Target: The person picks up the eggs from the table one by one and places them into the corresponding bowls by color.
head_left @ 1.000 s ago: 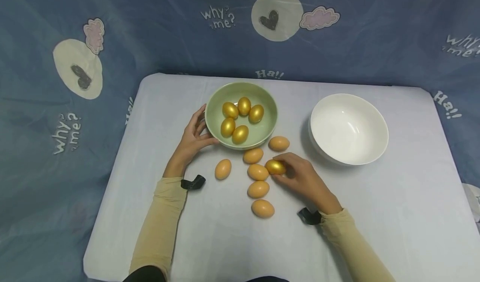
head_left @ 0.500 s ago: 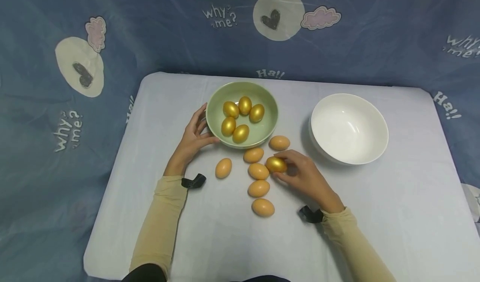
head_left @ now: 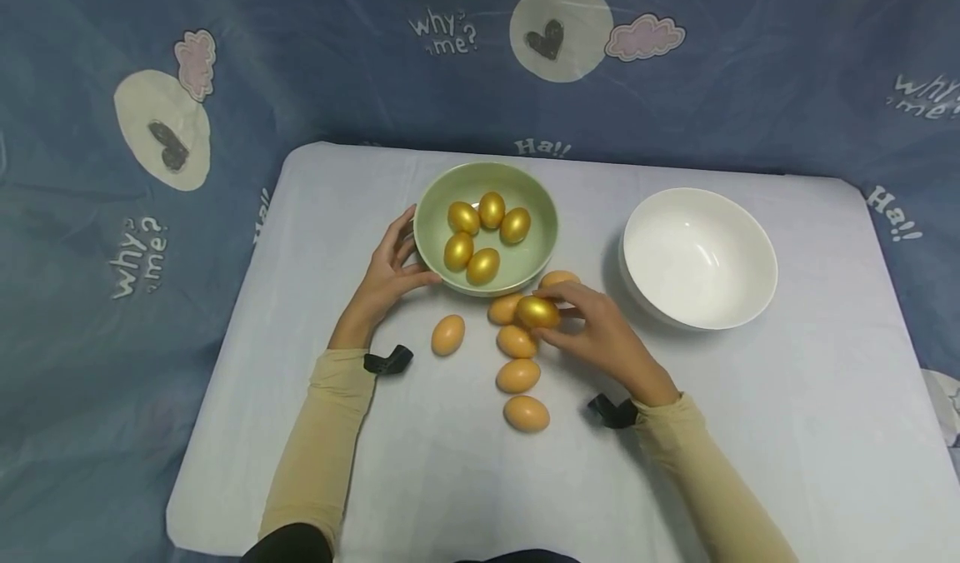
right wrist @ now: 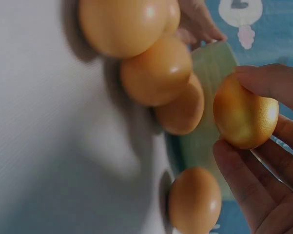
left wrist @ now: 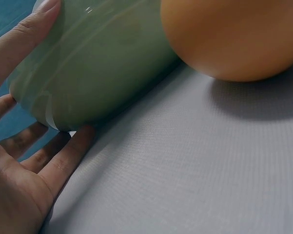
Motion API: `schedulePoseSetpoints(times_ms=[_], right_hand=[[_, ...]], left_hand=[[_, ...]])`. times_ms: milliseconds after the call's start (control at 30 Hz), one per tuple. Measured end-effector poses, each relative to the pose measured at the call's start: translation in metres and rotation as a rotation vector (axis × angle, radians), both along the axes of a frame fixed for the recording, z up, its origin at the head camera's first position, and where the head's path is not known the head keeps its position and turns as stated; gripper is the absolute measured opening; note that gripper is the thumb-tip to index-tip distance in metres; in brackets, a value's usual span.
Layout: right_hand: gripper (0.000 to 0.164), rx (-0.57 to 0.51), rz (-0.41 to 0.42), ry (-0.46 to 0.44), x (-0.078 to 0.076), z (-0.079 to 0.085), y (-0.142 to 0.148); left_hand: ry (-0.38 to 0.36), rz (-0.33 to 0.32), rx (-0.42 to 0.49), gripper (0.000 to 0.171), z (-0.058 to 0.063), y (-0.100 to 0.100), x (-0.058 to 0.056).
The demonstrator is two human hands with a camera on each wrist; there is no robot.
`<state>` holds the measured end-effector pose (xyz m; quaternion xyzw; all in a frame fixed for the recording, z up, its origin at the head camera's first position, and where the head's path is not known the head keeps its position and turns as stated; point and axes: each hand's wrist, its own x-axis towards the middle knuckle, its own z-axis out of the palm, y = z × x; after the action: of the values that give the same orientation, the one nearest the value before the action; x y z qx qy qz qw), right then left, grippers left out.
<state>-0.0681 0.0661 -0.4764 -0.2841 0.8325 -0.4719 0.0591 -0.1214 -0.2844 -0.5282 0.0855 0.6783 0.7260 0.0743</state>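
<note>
In the head view, my left hand (head_left: 382, 284) holds the left side of a light green bowl (head_left: 534, 255), thumb toward the front and fingers spread along its wall. Several golden eggs (head_left: 482, 266) lie inside it. My right hand (head_left: 603, 334) pinches another golden egg (head_left: 537, 312) between thumb and fingertips, just in front of the bowl and over the brown eggs. The right wrist view shows this golden egg (right wrist: 246, 114) raised off the table. Several brown eggs (head_left: 518, 376) lie in a rough column below the bowl, one partly hidden by my right hand.
A white bowl (head_left: 697, 255) with nothing in it stands to the right of my right hand. One brown egg (head_left: 447, 335) lies apart, near my left wrist. A white cloth (head_left: 420, 480) covers the table, and a blue printed curtain (head_left: 360, 63) hangs behind it.
My right hand has lifted the golden egg from beside the brown eggs and moved it up and left toward the green bowl. The left hand stays at the bowl.
</note>
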Motion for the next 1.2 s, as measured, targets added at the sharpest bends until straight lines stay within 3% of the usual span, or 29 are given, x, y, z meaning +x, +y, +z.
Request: schedulePoseSetpoints(times_ms=[167,400,600,867,1200], right_hand=[[0.049,-0.030,0.031,-0.018,-0.011,0.011,-0.008],[0.049,0.020,0.020,0.063,-0.029,0.031,-0.018],[0.047,0.035,0.021,0.013,-0.044,0.047,-0.030],[0.044,0.154,0.001,0.027,-0.069,0.057,-0.047],[0.039,0.312,0.055,0.008,-0.104,0.066,-0.070]], left_hand=[[0.002,-0.004,0.004,0.115,0.001,0.000,0.000],[-0.002,0.001,-0.004,0.115,0.003,0.000,0.000],[-0.010,0.001,-0.001,0.116,0.003,0.001,0.001],[-0.004,-0.002,0.002,0.116,0.003,0.000,0.000],[-0.017,-0.001,0.004,0.114,0.002,-0.001,0.000]])
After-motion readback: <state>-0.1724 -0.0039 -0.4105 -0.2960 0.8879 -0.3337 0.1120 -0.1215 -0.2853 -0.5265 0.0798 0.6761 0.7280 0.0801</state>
